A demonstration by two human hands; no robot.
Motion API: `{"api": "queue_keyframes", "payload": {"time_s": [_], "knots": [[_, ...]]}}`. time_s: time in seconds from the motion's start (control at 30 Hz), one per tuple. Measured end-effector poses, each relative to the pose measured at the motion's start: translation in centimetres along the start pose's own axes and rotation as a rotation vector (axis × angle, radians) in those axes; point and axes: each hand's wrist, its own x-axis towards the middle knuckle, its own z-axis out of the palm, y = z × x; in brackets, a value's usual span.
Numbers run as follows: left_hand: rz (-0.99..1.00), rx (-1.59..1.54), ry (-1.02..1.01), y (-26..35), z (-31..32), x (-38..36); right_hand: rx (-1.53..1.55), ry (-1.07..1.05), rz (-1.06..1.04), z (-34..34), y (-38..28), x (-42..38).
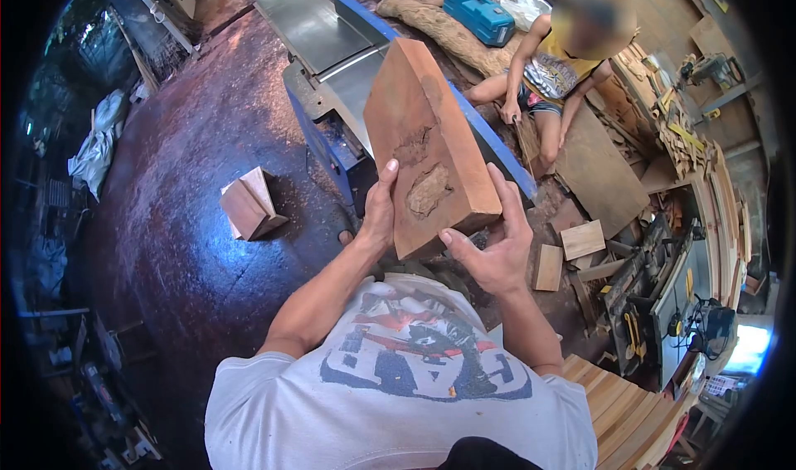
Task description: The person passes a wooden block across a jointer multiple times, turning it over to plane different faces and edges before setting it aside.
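A thick reddish-brown wooden block [423,105] is held up in front of my chest, tilted, between both hands. Its broad face carries a rough, bark-like hollow near the lower end. My left hand [380,209] grips the left edge, thumb on the face and the other fingers hidden behind. On the lower right corner, my right hand [495,242] has its thumb near the bottom edge and its fingers round the side. Just beyond the block stands a jointer-like machine [311,26] with a grey metal bed and blue body, partly covered by the wood.
Several short wood pieces [253,204] are stacked on the dark floor to the left. Another person [555,76] sits at the upper right near a teal tool case [479,14] and a log [439,30]. Offcuts [583,239] and stacked boards [622,404] lie to my right.
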Motion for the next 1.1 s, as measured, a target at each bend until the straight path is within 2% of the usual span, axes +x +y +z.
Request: {"api": "queue_keyframes", "payload": {"time_s": [0.3, 0.4, 0.57, 0.7, 1.07, 1.1], "knots": [[-0.021, -0.022, 0.003, -0.3, 1.2, -0.1, -0.009, -0.028, 0.068, -0.8, -0.5, -0.2], [0.019, 0.042, 0.108, 0.0, 2.4, -0.6, 0.037, 0.035, 0.056, -0.9, 0.2, -0.1], [0.201, 0.24, 0.213, -0.1, 2.4, -0.8, 0.203, 0.095, 0.22, -1.5, 1.4, -1.0], [0.315, 0.332, 0.245, -0.2, 2.4, -0.5, 0.262, 0.105, 0.26, -2.0, 2.3, -1.3], [0.256, 0.227, 0.228, -0.5, 1.9, -0.2, 0.272, 0.103, 0.299, -1.6, 1.1, -0.6], [0.246, 0.214, 0.215, -0.6, 2.0, -0.2, 0.213, 0.092, 0.246, -1.6, 1.2, -0.6]]}}
